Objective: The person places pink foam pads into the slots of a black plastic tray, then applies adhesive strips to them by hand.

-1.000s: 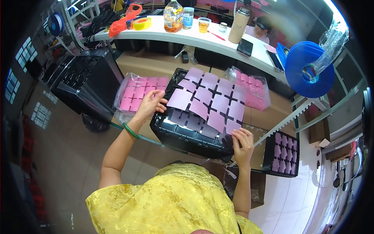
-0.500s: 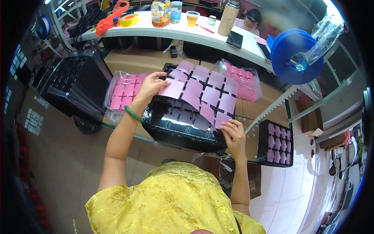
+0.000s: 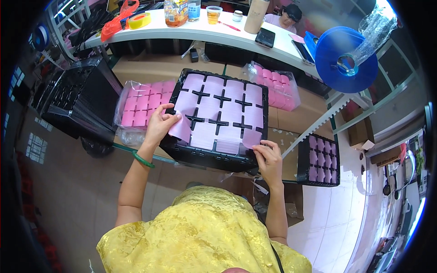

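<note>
A black compartment tray [image 3: 214, 157] sits in front of me on a stack, covered by a pale pink sheet [image 3: 223, 113] with cross-shaped cutouts. My left hand [image 3: 160, 126] grips the sheet's near left corner, which curls up. My right hand [image 3: 266, 157] pinches the sheet's near right corner at the tray's edge. A green bangle [image 3: 143, 159] circles my left wrist.
Clear bags of pink pads lie left [image 3: 141, 109] and right [image 3: 275, 86] of the tray. A stack of black trays [image 3: 77, 102] stands far left, a filled tray [image 3: 318, 159] at right. A white counter [image 3: 195, 32] behind carries bottles, tape, a phone and a blue reel [image 3: 346, 59].
The pink sheet was tilted up over the tray; now it lies nearly flat on it. Both hands have come down to its near corners.
</note>
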`<state>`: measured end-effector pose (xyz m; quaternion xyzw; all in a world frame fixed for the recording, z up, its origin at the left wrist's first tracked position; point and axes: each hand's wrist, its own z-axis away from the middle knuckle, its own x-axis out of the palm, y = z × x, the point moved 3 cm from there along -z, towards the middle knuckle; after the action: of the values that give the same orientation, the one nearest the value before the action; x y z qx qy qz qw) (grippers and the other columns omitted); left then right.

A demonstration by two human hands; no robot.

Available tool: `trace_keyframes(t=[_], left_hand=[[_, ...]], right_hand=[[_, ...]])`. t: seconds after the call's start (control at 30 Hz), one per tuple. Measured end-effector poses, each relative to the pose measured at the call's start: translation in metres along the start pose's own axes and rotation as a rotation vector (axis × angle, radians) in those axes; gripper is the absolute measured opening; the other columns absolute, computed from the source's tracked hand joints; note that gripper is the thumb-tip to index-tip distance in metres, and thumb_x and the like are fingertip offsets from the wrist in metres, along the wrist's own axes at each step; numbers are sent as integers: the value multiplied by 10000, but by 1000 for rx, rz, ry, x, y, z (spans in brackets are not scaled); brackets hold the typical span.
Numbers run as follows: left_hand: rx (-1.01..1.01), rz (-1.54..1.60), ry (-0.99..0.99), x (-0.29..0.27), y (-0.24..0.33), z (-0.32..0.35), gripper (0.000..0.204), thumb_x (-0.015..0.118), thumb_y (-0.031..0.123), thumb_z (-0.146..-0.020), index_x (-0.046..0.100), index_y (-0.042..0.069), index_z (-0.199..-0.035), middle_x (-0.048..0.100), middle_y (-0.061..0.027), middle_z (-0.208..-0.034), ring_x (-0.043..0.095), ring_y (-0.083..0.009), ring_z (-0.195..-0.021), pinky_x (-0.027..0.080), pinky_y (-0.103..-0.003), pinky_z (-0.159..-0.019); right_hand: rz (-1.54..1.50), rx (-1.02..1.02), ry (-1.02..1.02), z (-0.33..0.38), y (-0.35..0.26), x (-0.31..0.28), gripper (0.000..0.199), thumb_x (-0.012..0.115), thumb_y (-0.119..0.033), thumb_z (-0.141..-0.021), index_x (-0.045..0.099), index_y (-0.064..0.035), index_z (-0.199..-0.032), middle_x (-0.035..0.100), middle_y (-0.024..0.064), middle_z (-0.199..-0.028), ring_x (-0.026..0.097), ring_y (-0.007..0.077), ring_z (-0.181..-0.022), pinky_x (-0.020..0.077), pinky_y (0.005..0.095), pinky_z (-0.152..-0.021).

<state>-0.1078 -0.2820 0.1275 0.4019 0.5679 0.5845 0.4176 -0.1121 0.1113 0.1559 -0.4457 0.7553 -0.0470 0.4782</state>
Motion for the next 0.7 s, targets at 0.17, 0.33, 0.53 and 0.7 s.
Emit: trace_keyframes(t=[0.17, 0.33, 0.53, 0.7], left_hand=[[-6, -19, 35, -15, 9, 1, 536, 791, 122, -892, 512, -12, -1329, 716, -44, -826, 636, -70, -658, 430, -196, -432], [-40, -92, -37, -27, 5, 5, 509, 763, 63, -883, 537, -28, -1330, 692, -47, -866, 594, -58, -638, 437, -200, -465], [299, -692, 89, -18, 29, 34, 347, 761, 77, -858, 701, 59, -1199, 674, -44, -935, 645, -112, -704, 513, -294, -595], [442, -1039, -44, 1, 42, 58, 221, 762, 243, -875, 775, 72, -1014, 628, -64, -978, 662, -282, -859, 542, -413, -735]], right_hand=[[98, -84, -16, -4, -18, 0, 162, 733, -41, -850, 756, -75, -1007, 750, 46, -984, 639, 275, -1105, 487, 421, -940], [174, -136, -50, 3, -14, 2, 216, 735, -23, -808, 751, -82, -1014, 730, 37, -987, 631, 268, -1109, 494, 434, -957], [175, -123, -130, 7, -21, 0, 241, 697, -7, -774, 749, -73, -1001, 715, 42, -1011, 616, 279, -1122, 485, 440, -978], [13, -35, -111, -7, -9, -7, 235, 632, 8, -782, 745, -52, -979, 713, 72, -1025, 624, 292, -1107, 482, 431, -984]])
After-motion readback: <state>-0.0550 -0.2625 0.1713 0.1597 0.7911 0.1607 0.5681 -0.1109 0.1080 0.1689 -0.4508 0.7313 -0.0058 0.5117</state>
